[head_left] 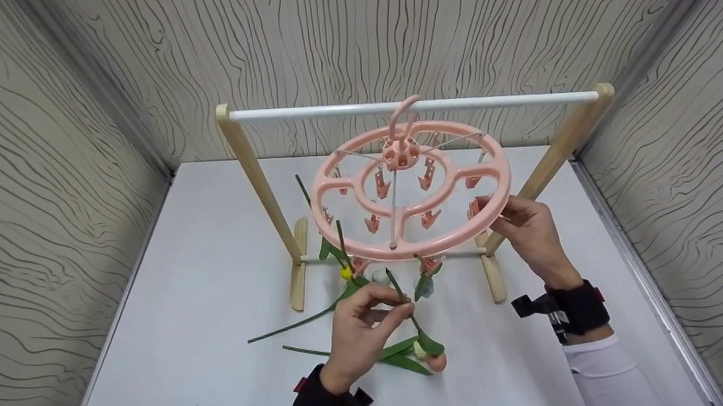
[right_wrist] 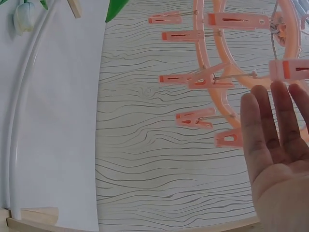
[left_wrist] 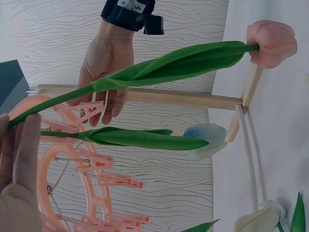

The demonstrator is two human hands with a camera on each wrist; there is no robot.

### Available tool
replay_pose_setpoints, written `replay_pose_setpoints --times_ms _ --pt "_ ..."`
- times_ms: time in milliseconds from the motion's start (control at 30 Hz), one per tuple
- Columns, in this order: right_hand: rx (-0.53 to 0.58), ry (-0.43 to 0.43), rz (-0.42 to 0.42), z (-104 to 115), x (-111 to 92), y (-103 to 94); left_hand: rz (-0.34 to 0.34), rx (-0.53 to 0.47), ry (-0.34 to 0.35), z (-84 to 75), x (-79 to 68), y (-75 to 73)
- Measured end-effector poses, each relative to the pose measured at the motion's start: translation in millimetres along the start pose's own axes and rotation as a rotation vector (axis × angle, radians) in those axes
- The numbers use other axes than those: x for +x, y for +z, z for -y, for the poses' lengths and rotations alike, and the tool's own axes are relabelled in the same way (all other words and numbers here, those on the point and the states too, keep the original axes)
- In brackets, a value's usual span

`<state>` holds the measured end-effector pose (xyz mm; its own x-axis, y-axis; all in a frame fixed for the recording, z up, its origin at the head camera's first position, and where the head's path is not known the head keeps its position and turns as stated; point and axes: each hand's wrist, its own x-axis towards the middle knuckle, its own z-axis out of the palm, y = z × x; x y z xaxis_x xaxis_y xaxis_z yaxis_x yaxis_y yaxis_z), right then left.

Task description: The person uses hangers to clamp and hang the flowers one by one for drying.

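Observation:
My left hand [head_left: 368, 332] pinches the green stem of a pink tulip [left_wrist: 272, 44], its flower end pointing down. At the right side of the pink round clip hanger [head_left: 413, 250], my right hand [head_left: 533, 237] holds a pink clip [head_left: 474, 207] near the rim; the ring partly covers its fingertips, and its thumb is hidden in the right wrist view. A blue-and-white tulip [left_wrist: 205, 140] hangs by its stem from a front clip [head_left: 430, 265]. Several other clips dangle from the rings.
A wooden stand [head_left: 261, 183] with a white rod [head_left: 307, 112] carries the hanger by its hook. Below and left of it are more artificial flowers, including a yellow one [head_left: 346, 272] and long green stems [head_left: 290, 325]. Wood-patterned panels [head_left: 354, 55] enclose the white table [head_left: 215, 235].

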<state>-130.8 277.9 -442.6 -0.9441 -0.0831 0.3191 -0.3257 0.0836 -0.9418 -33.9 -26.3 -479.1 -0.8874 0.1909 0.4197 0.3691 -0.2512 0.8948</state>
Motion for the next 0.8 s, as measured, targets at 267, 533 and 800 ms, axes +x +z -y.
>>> replay_pose_setpoints --times_ms 267,533,800 --pt "-0.019 0.055 0.112 10.2 9.5 -2.7 0.007 0.003 -0.001 -0.9 0.4 -1.4" --pt "0.039 0.004 0.174 13.0 16.7 -8.0 0.018 0.020 0.008 -0.6 0.5 -2.2" --pt "-0.022 0.039 0.192 17.3 18.4 -6.0 0.033 0.015 0.015 -1.2 0.2 -2.6"
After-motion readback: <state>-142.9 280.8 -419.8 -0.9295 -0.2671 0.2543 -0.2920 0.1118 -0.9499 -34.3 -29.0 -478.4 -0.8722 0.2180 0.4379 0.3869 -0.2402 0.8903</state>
